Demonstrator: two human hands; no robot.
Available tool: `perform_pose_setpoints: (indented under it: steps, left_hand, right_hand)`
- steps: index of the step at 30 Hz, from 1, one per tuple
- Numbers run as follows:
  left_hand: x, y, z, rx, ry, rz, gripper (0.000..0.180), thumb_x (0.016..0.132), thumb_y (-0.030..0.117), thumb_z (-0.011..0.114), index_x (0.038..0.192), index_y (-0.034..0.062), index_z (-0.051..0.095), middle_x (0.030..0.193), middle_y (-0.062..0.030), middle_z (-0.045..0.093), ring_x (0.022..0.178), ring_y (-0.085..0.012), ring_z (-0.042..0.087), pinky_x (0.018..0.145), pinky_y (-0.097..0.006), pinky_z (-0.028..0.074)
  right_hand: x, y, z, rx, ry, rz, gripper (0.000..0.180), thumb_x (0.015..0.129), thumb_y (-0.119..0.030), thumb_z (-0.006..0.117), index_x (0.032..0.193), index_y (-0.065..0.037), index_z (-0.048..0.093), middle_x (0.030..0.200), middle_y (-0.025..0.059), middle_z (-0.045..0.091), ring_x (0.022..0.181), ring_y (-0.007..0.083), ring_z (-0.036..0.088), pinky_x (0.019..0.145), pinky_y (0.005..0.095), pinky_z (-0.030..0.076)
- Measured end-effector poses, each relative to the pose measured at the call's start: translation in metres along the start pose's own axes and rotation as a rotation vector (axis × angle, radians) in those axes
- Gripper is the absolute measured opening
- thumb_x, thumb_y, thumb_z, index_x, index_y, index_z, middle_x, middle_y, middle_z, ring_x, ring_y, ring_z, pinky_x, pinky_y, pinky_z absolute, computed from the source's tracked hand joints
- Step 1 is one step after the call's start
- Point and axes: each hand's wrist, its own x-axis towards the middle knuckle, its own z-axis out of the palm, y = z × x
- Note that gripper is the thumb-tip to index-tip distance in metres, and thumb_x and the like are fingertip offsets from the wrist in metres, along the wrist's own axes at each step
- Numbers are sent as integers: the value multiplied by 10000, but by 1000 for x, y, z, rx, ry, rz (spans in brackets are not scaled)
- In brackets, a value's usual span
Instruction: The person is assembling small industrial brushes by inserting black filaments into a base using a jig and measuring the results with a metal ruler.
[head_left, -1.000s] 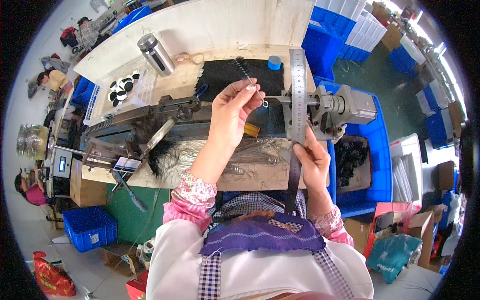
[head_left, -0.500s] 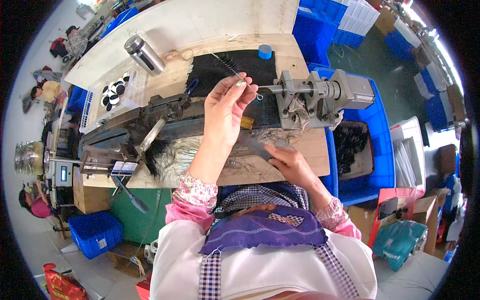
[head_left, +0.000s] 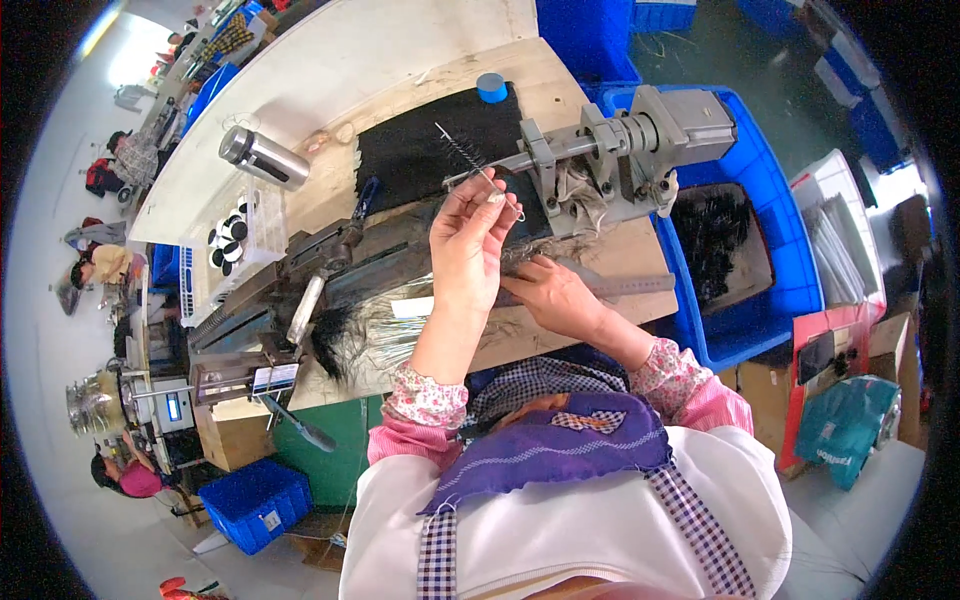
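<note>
My left hand (head_left: 470,240) is raised over the bench, thumb and fingers pinching the twisted wire stem of a small black-bristled brush (head_left: 462,152). The bristled end points up and away to the left, and a bent wire loop shows below the fingers. Lower down, my right hand (head_left: 558,298) is at the bench by the dark machine bed, its fingers curled; what they grip, if anything, is hidden. A metal ruler (head_left: 635,286) lies flat to its right. Just beyond the left hand is the rod of a motor-driven clamp machine (head_left: 600,150).
Loose bristles (head_left: 335,340) and thin wires (head_left: 400,335) lie on the wooden bench. Behind are a black cloth (head_left: 420,140), a blue round lid (head_left: 491,88) and a steel flask (head_left: 265,158). A basket (head_left: 262,225) holds black-and-white pieces. A blue bin (head_left: 700,345) stands right.
The right hand has moved left and away, and the ruler it held now lies on the bench. My left hand still pinches the brush. The whole view has turned somewhat.
</note>
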Motion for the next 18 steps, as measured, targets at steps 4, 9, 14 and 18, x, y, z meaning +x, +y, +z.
perform_pose_setpoints:
  steps: [4,9,14,18]
  left_hand:
    - [1,-6,5,37,5,10,255,837,-17,589,1091,-9,565,975,-77,618,863,-164,609,807,-300,516]
    - [0,-12,13,99,16,8,264,833,-21,597,1095,-9,564,953,-70,619,846,-156,606,787,-286,514]
    - [-2,-21,21,153,11,-7,273,824,-31,604,1094,-6,570,947,-66,618,848,-149,602,780,-280,513]
    - [-6,-29,30,166,-11,-48,270,815,-45,598,1082,-8,583,956,-70,621,840,-161,612,773,-287,518]
  right_hand:
    - [-6,-1,0,47,75,-27,364,662,-68,567,1021,-56,626,865,109,542,857,293,518,763,377,469]
    - [-15,-3,-1,70,135,-35,370,655,-54,572,1022,-60,621,865,100,522,851,284,505,753,378,459]
    - [-27,-3,-17,91,199,5,381,642,-44,583,1022,-57,614,882,94,519,851,279,500,745,372,454]
    - [-49,6,-48,146,305,36,361,647,-17,601,1006,-43,616,853,104,533,809,288,518,723,384,452]
